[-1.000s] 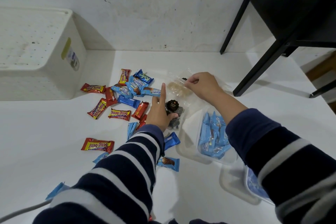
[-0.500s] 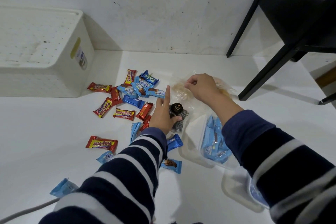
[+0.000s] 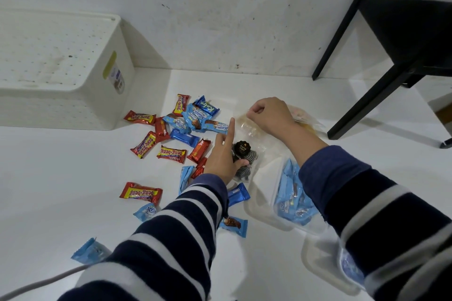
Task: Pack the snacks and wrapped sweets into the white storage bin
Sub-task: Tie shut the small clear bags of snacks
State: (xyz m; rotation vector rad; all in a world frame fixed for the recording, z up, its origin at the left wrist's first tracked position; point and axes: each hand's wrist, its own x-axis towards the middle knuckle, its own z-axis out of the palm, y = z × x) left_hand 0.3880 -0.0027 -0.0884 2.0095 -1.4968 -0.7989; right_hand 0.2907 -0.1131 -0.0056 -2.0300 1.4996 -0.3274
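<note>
I wear a long-sleeved top in dark navy with broad white stripes running round each arm. The left sleeve [image 3: 156, 247] shows several white bands close together and ends in a plain blue cuff at the wrist. The right sleeve [image 3: 381, 225] is pushed up my forearm, its end solid blue, with wider bands behind.

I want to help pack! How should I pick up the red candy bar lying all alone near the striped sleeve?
Pinch the red candy bar across its narrow middle, coming straight down from above. It lies flat with bare table around it, so both long edges are probably free.
</note>
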